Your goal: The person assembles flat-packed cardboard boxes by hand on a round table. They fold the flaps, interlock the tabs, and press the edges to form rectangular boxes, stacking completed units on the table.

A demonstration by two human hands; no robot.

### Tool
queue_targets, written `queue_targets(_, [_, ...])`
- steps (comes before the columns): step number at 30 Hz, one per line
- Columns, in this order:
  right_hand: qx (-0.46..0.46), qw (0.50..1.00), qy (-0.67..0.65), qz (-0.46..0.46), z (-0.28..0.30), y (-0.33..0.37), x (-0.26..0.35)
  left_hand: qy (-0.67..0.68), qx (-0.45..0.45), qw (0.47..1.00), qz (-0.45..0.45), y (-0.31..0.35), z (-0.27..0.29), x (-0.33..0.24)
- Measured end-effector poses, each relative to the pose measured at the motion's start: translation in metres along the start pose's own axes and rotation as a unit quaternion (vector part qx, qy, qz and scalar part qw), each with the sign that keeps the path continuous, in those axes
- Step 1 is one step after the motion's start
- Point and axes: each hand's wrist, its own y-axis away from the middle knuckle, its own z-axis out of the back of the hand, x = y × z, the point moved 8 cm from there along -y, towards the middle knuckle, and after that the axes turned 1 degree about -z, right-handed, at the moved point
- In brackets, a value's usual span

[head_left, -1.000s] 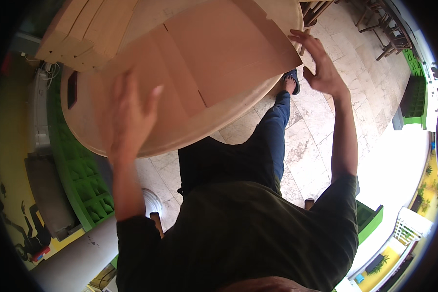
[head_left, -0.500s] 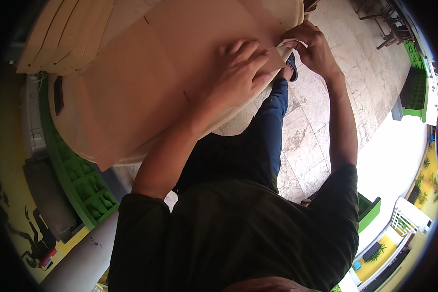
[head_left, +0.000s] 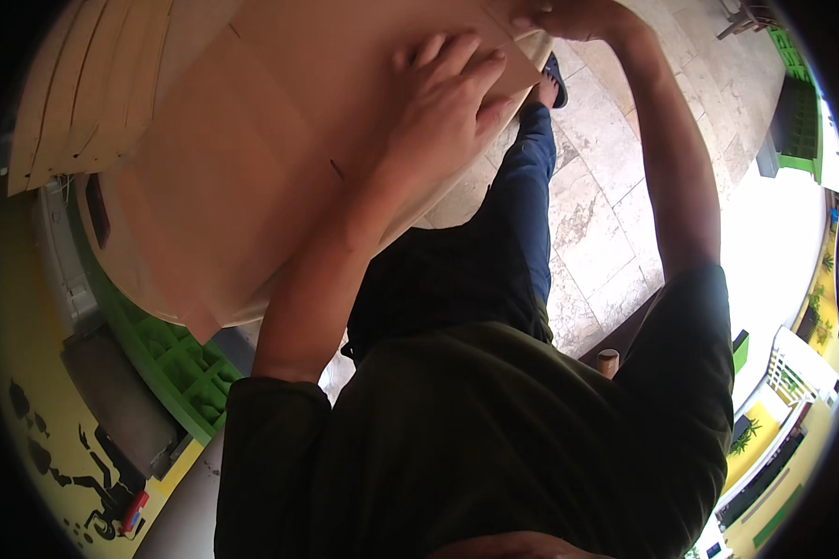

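A large brown cardboard sheet (head_left: 252, 140) covers most of the table, its near-right corner reaching past the tabletop edge. My left hand (head_left: 452, 93) lies flat on the sheet near that corner, fingers spread. At the top edge of the picture, my right hand (head_left: 578, 19) reaches over the sheet's right margin. Its visible fingers stretch left and touch the cardboard; part of the hand is cut off. A thin line crosses the sheet beside these fingers; whether it is a tape edge or a fold I cannot tell.
Stacked slatted tan pieces (head_left: 89, 93) lie at the table's far left, with a dark flat rectangular object (head_left: 98, 212) near the rim. The rounded table edge (head_left: 130, 293) curves close to my body. My foot in a dark clog (head_left: 552, 82) stands on the tiled floor (head_left: 606, 158).
My right hand has moved up and onto the sheet's margin from a pinch at the corner. The left hand stays spread on the cardboard. The whole view has shifted slightly.
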Motion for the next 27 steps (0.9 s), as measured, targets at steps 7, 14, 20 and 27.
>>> queue_targets(7, [-0.258,0.964,-0.037,0.061,0.079,0.023,0.059,-0.026,0.020,0.999,0.003,-0.003,0.002,0.001])
queue_targets(14, [-0.216,0.937,-0.267,-0.061,0.057,0.071,0.045,-0.055,-0.047,0.996,0.050,0.014,0.013,-0.009])
queue_targets(20, [-0.351,0.839,-0.409,-0.081,0.021,0.108,0.049,-0.294,0.071,0.952,-0.047,0.013,-0.009,-0.028])
queue_targets(27, [-0.277,0.934,-0.217,-0.063,0.046,0.122,0.080,-0.315,0.093,0.940,-0.095,0.011,-0.006,-0.034])
